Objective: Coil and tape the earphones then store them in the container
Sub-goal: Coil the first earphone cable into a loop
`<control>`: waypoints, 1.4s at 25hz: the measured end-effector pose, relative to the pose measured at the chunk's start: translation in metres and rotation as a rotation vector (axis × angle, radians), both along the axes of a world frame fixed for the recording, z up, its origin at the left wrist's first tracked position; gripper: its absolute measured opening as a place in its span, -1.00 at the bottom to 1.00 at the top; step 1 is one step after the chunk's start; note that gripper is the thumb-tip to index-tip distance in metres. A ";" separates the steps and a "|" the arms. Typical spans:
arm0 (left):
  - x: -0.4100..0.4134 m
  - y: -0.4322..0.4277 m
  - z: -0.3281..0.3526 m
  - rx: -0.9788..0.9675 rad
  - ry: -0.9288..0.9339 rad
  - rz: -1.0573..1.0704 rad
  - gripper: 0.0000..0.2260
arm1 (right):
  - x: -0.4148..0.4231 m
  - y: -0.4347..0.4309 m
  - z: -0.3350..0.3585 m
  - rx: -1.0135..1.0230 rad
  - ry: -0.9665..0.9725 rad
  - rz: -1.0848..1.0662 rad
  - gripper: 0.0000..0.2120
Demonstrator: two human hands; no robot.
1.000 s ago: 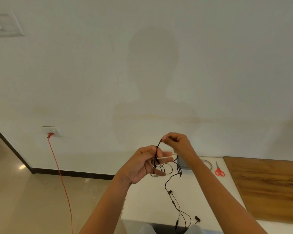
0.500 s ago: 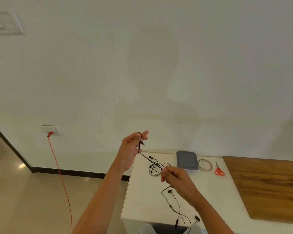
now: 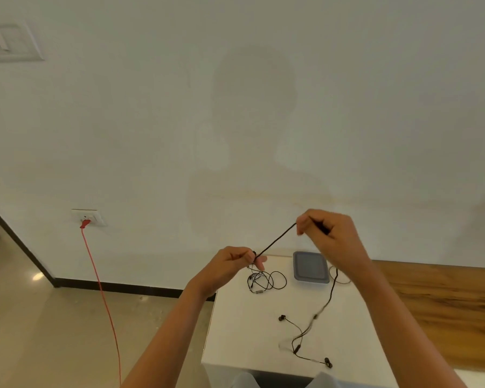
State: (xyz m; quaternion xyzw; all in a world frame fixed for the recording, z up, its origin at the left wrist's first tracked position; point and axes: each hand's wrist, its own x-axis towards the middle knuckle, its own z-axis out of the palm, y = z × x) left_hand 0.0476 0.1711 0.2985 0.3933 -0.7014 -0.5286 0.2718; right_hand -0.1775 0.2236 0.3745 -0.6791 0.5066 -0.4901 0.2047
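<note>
White tabletop (image 3: 235, 331) fills the lower middle, with a wooden panel (image 3: 431, 289) along its right side.

Both hands are raised above the back edge. The left hand (image 3: 230, 264) is lower, fingers curled, pinching one end of the earphones (image 3: 276, 240) at the fingertips. The right hand (image 3: 331, 236) is higher, thumb and forefinger clamped on the cord and the other fingers folded in. The cord runs taut between the hands. The rest drops from under the right hand to the tabletop and ends in two buds near the front edge.

Grey container (image 3: 310, 267) sits at the back edge with its lid on, just right of the left hand. A second tangle of black cord (image 3: 263, 280) lies near the back left corner; cannot tell whether it is a separate set. Tape ring (image 3: 347, 280) lies beside the container, partly hidden by the right wrist.

Handling, as a judgement:
- The cord is very light, thin and limp, so it holds no shape and springs out of loops unless pinned.
- It is likely slick and kinks or knots easily.
- The buds and inline piece are the only weight and will swing.
- Best held by a fingertip pinch on the cord near the end, wound over the fingers of the left hand.
- No yanking at the bud joints, since those are the fragile spots.
</note>
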 end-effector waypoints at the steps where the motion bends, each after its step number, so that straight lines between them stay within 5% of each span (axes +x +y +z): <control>1: 0.000 0.002 0.002 0.014 -0.007 -0.025 -0.67 | -0.004 -0.007 0.005 -0.044 0.067 -0.047 -0.83; 9: -0.003 0.012 0.011 0.301 0.377 -0.074 -0.69 | -0.022 -0.074 -0.021 -0.062 0.296 -0.235 -0.89; 14: -0.006 0.009 0.029 0.366 0.748 -0.135 -0.73 | 0.004 -0.066 -0.085 0.290 -0.215 0.146 -0.75; 18: -0.010 -0.001 0.039 0.341 0.899 -0.063 -0.73 | 0.039 -0.032 -0.121 0.492 -0.290 0.268 -0.78; 26: -0.012 -0.017 0.022 0.257 0.661 0.240 -0.73 | 0.051 0.017 -0.096 0.512 -0.309 0.294 -0.67; 32: -0.016 -0.009 0.007 0.165 0.281 0.100 -0.75 | 0.048 0.019 -0.042 0.403 -0.420 0.215 -0.61; 35: -0.019 0.002 0.004 0.203 0.239 0.026 -0.74 | 0.042 0.006 -0.017 0.233 -0.293 0.089 -0.61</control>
